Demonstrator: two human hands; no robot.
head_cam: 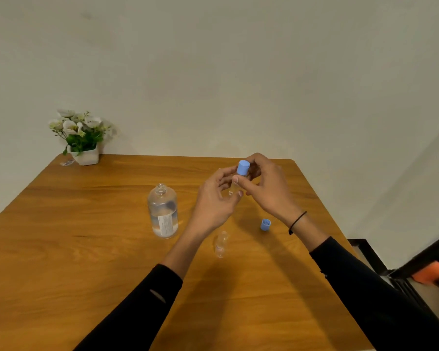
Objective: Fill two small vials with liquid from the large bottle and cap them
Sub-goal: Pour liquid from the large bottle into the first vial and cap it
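Observation:
A large clear bottle [162,211] with a white label stands uncapped on the wooden table [86,249], left of my hands. My left hand [213,201] holds a small clear vial [235,184] upright above the table. My right hand [266,188] grips the blue cap [243,167] sitting on top of that vial. A second small vial [221,244] stands uncapped on the table below my left wrist. Another blue cap [265,225] lies on the table under my right wrist. How much liquid each vial holds is too hard to see.
A white pot of white flowers [83,138] stands at the table's far left corner, with a small clear object [66,162] beside it. The table's right edge drops to a dark frame and an orange item [431,274] on the floor.

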